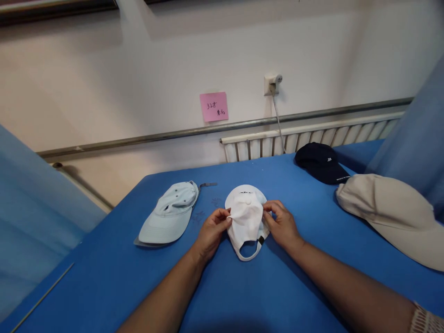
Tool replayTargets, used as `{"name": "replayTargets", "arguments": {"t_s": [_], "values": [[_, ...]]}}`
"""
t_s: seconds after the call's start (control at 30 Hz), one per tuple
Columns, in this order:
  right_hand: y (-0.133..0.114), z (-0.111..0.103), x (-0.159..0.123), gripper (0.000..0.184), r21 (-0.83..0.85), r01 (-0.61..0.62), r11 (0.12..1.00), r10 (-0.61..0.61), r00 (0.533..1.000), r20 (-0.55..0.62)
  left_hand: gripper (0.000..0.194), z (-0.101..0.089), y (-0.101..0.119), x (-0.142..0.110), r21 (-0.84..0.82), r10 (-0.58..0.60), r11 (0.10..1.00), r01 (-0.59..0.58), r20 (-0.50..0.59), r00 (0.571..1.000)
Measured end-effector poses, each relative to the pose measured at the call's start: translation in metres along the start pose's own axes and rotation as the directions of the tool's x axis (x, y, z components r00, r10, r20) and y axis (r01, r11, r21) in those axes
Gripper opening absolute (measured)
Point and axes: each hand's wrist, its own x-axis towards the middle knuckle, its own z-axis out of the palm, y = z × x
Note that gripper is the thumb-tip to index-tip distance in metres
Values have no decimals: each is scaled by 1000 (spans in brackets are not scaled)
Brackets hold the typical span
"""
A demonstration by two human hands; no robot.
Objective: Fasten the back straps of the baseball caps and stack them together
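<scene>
White baseball cap (247, 215): sides of crown pinched between thumb and fingers of left hand (212, 229) and right hand (282, 225); rests on blue-covered table (222, 296), brim pointing away, rear strap nearer. Pale-blue cap (169, 215) at left; navy cap (319, 162) and beige cap (388, 208) at right.

White cap (247, 215) on blue tabletop (114, 263); crown up, wrinkled; brim (255, 190) pointing away; rear strap (247, 258) looped nearest person.

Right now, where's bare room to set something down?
The blue table is bare between the thin rod and light blue cap, and between the white cap and dark cap. Crowded: centre, where left hand and right hand hold the white cap; right side, around beige cap.
</scene>
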Motion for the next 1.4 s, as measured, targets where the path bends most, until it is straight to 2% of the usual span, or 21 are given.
{"name": "replayTargets", "arguments": {"t_s": [0.17, 0.27, 0.37, 0.43, 0.47, 0.5, 0.53, 0.6, 0.63, 0.7, 0.83, 0.97, 1.1, 1.23, 1.3, 1.4], "values": [[-10, -13, 5, 9, 75, 116, 990, -113, 993, -40, 23, -1, 3, 2, 48, 93, 995, -89, -91, 991], [-23, -19, 1, 10, 129, 195, 972, -196, 981, -3, 23, -2, 5, 5, 43, 144, 989, -140, -124, 982], [-30, -17, -6, 10, 133, 227, 965, -234, 972, 40, 24, -3, 6, 5, 223, 222, 959, -178, -195, 955], [-30, -13, -10, 10, 104, 216, 971, -221, 975, 33, 25, -1, 9, 1, 484, 390, 844, -231, -258, 884], [-30, -11, -11, 10, 89, 204, 975, -207, 978, 22, 23, 1, 11, -4, 624, 487, 740, -252, -239, 840], [-28, -10, -11, 10, 79, 194, 978, -195, 981, 12, 20, 4, 15, -9, 744, 561, 614, -263, -178, 808], [-27, -9, -11, 11, 73, 185, 980, -186, 983, 5, 18, 8, 19, -15, 835, 592, 481, -268, -84, 801], [-26, -8, -11, 11, 69, 178, 982, -179, 984, 1, 21, 17, 25, -27, 932, 503, 270, -243, 78, 861], [-26, -8, -11, 11, 69, 177, 982, -178, 984, 3, 24, 22, 27, -32, 955, 424, 205, -216, 112, 899], [-26, -8, -11, 11, 70, 177, 982, -178, 984, 9, 30, 31, 29, -38, 980, 284, 133, -148, 105, 953], [-25, -7, -12, 11, 83, 183, 980, -184, 983, 11, 35, 38, 26, -39, 994, 161, 92, -55, 40, 986], [-24, -5, -13, 10, 98, 190, 977, -194, 981, 30, 26, 35, 20, -33, 991, 124, 127, -36, 20, 992], [-24, -6, -13, 10, 98, 188, 977, -194, 980, 53, 21, 29, 13, -28, 973, 149, 222, -64, 31, 988], [-23, -6, -13, 11, 98, 173, 980, -177, 983, 38, 23, 28, 11, -30, 955, 240, 284, -89, 20, 971], [-21, -5, -13, 11, 109, 155, 982, -159, 987, 23, 28, 29, 12, -33, 950, 289, 277, -141, 57, 956], [-18, -3, -13, 10, 127, 133, 983, -135, 991, 3, 32, 31, 12, -36, 953, 285, 200, -226, 164, 944]]}}
